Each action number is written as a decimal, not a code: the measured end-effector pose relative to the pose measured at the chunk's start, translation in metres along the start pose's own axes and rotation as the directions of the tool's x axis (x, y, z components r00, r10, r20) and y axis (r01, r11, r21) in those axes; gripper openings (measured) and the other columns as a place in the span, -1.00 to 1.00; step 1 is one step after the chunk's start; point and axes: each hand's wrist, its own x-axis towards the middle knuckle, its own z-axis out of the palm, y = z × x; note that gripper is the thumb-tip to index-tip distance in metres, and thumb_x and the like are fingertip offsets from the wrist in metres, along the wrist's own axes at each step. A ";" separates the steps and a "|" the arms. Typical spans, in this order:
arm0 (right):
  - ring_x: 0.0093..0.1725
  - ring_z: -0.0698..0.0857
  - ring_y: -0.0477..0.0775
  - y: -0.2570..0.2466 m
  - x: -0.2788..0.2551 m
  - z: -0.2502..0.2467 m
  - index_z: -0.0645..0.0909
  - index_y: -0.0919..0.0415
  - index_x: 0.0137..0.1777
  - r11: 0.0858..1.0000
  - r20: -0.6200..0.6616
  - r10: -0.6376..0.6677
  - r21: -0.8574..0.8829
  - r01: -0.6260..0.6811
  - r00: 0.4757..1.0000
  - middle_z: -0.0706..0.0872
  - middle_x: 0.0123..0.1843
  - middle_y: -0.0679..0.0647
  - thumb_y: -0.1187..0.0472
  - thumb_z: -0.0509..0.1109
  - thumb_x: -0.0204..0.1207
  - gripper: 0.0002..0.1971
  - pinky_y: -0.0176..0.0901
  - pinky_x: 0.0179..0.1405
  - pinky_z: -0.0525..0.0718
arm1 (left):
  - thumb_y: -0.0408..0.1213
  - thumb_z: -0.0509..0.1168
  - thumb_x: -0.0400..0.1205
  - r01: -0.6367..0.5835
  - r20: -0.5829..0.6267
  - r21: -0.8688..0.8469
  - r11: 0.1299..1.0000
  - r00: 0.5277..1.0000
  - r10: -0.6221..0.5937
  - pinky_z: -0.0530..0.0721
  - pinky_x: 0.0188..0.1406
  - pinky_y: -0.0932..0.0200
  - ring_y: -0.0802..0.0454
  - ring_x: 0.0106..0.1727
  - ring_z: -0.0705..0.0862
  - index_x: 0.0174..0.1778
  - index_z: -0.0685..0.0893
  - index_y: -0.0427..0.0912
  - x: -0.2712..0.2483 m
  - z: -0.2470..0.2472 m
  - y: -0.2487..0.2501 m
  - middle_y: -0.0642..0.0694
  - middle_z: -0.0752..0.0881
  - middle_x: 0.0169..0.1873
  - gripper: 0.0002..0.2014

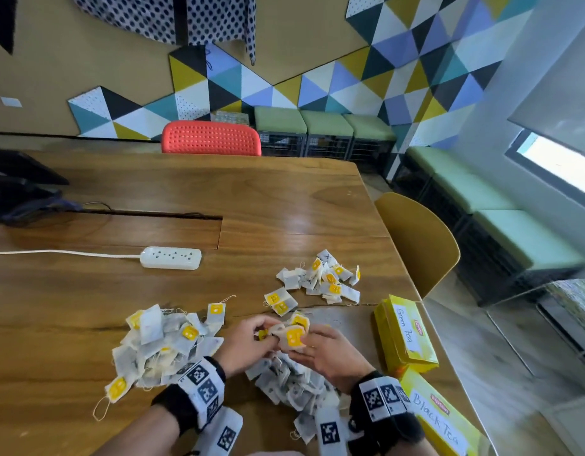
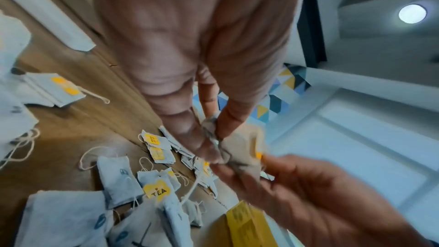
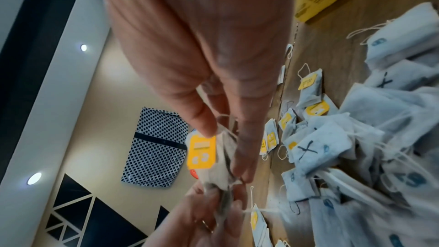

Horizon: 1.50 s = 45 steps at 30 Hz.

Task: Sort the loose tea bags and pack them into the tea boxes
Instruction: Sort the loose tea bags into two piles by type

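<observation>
Near the table (image 1: 284, 199) edge, both hands are up over a heap (image 1: 294, 386) of tea bags: left hand (image 1: 248, 343) and right hand (image 1: 330, 353) each pinching the same little clump of bags (image 1: 292, 335), yellow tag facing up. Green Tea box (image 1: 404, 334) and Black Tea box (image 1: 439, 422) lie flat on the right, more bags (image 1: 162, 343) piled left

One yellow box (image 1: 405, 334) bore a handwritten label "Green Tea". The box nearer the person (image 1: 439, 419) read "Black Tea". A tea bag tag (image 2: 156, 191) read "TEA".

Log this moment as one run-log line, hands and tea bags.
left hand: pinching tea bags | right hand: holding same bags | boxes: closed | phase: sorting
</observation>
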 end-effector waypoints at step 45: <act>-0.24 0.75 0.12 0.031 0.020 0.055 0.71 0.39 -0.14 0.857 -0.179 -0.365 -0.447 0.255 0.914 0.80 -0.19 0.30 0.41 0.56 0.38 -0.89 -0.16 -0.21 0.75 | -0.51 0.51 0.35 -0.657 -0.111 0.041 0.753 0.746 0.657 0.73 -0.03 0.15 0.06 -0.09 0.79 -0.37 0.78 -0.09 0.016 -0.074 -0.025 0.07 0.79 -0.22 -0.80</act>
